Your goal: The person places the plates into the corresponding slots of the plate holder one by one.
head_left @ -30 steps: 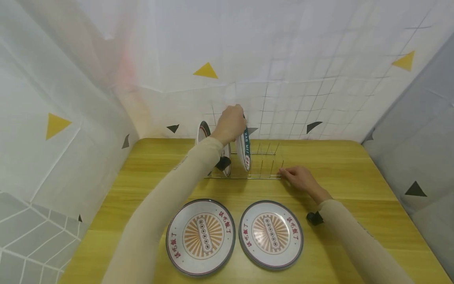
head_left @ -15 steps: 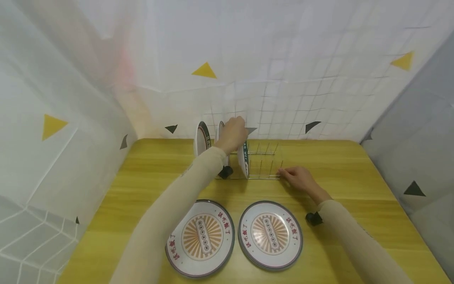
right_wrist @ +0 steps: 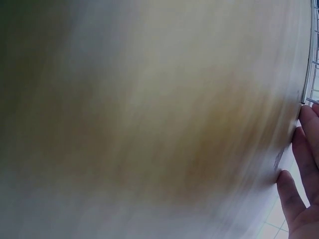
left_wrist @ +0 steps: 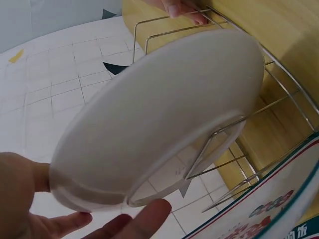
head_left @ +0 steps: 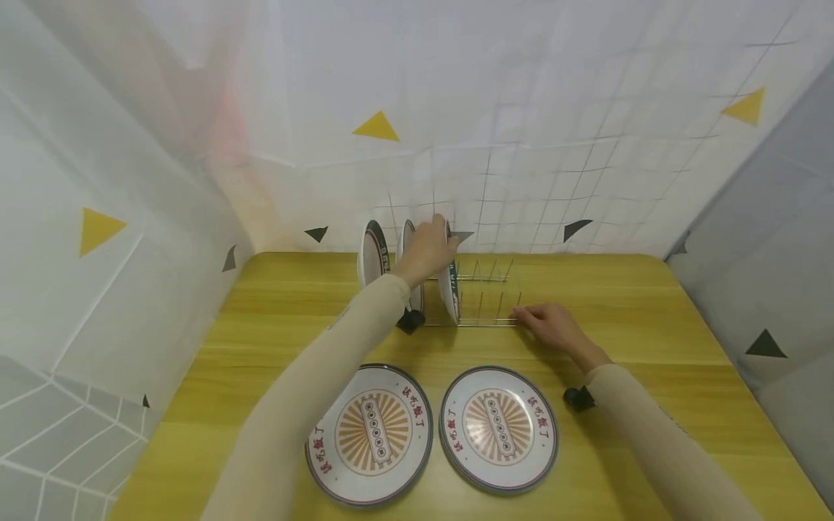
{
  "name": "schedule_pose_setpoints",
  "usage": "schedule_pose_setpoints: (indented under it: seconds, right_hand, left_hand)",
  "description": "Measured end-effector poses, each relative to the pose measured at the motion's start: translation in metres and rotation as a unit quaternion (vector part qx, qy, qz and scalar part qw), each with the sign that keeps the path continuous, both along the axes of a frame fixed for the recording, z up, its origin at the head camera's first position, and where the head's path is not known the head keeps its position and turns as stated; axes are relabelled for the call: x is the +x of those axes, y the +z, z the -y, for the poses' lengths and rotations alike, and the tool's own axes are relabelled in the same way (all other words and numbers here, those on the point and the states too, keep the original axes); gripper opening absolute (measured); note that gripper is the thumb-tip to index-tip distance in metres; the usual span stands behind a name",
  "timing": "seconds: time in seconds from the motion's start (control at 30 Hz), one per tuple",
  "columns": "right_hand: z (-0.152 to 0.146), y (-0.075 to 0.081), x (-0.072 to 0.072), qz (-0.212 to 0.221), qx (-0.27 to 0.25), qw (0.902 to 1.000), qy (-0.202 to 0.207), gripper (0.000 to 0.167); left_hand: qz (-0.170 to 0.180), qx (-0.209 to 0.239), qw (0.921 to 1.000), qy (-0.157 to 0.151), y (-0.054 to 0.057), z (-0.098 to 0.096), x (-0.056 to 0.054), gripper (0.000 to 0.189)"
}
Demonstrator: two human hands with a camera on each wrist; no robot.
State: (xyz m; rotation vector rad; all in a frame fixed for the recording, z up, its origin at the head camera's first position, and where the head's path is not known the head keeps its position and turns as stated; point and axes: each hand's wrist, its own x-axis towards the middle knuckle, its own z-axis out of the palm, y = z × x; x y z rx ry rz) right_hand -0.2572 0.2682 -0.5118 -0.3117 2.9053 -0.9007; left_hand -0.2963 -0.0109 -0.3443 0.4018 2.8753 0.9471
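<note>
A white plate with a green lettered rim [head_left: 451,282] stands on edge in the wire dish rack [head_left: 485,323]. My left hand [head_left: 426,250] holds this plate's upper rim; in the left wrist view the thumb and fingers [left_wrist: 149,219] lie about the edge of its white underside [left_wrist: 164,109]. Two more plates stand to the left: the outer plate [head_left: 373,253] and a nearer plate [head_left: 417,300], partly hidden by my left hand and wrist. My right hand [head_left: 552,327] pinches the rack's front right corner; the right wrist view shows only its fingers [right_wrist: 306,154] at the edge.
Two round patterned plates, a left one [head_left: 374,434] and a right one [head_left: 498,430], lie flat in front of the rack, each seemingly stacked. Thin upright wires [head_left: 500,304] fill the rack's right part. A white patterned sheet [head_left: 554,108] hangs behind the wooden table [head_left: 651,311].
My left hand has come down with the plate, which has sunk lower between the rack wires. Over the last half second it has barely moved. My right hand stays at the rack's corner.
</note>
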Motion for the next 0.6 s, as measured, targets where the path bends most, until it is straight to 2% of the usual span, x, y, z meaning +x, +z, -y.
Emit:
schedule_pose_setpoints:
  seconds: [0.13, 0.23, 0.3, 0.4, 0.47, 0.6]
  right_hand:
    - [-0.001, -0.001, 0.000, -0.005, 0.001, 1.0000, 0.000, 0.046]
    - [-0.001, -0.001, -0.001, -0.007, 0.002, 1.0000, 0.003, 0.046]
    - [0.000, -0.001, -0.001, -0.008, 0.004, 1.0000, 0.004, 0.046]
    - [0.000, -0.001, -0.001, -0.008, 0.005, 0.9999, 0.004, 0.046]
    - [0.000, -0.002, -0.002, -0.008, 0.006, 0.9999, 0.002, 0.046]
    - [0.001, -0.002, -0.001, -0.012, 0.004, 0.9999, 0.003, 0.045]
  left_hand:
    - [0.020, 0.020, 0.9996, -0.001, -0.005, 0.004, 0.000, 0.057]
    - [0.061, 0.048, 0.9970, -0.001, -0.008, 0.006, 0.001, 0.063]
    - [0.100, 0.081, 0.9917, 0.000, -0.009, 0.008, 0.003, 0.065]
    - [0.137, 0.125, 0.9827, -0.002, -0.012, 0.010, 0.006, 0.067]
    - [0.144, 0.146, 0.9788, -0.005, -0.015, 0.011, 0.007, 0.068]
    - [0.144, 0.155, 0.9773, -0.005, -0.021, 0.010, 0.008, 0.070]
